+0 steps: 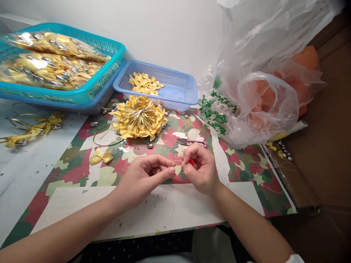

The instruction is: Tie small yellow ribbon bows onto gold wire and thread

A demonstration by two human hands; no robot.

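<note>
Between my two hands runs a thin, pale thread-like strand (pixel 177 160). My left hand (pixel 146 174) is closed, with thumb and index finger coming together at one end of the strand. My right hand (pixel 201 168) pinches the strand's other end, and a small red thing (pixel 193 163) shows among its fingers; its kind is mostly hidden. Just beyond the right hand lie thread snips (pixel 193 142) with a pink handle. A single yellow ribbon bow (pixel 101 156) rests left of my left hand. Farther back sits a round bundle of yellow bows with gold ties (pixel 139 118).
A teal basket (pixel 109 69) holds bagged bows with silver bells. The blue basket (pixel 189 86) beside it contains loose yellow bows. Clear plastic bags (pixel 257 109) crowd the right, near brown cardboard (pixel 323 146). Bells and gold bits dot the patterned table covering (pixel 246 164).
</note>
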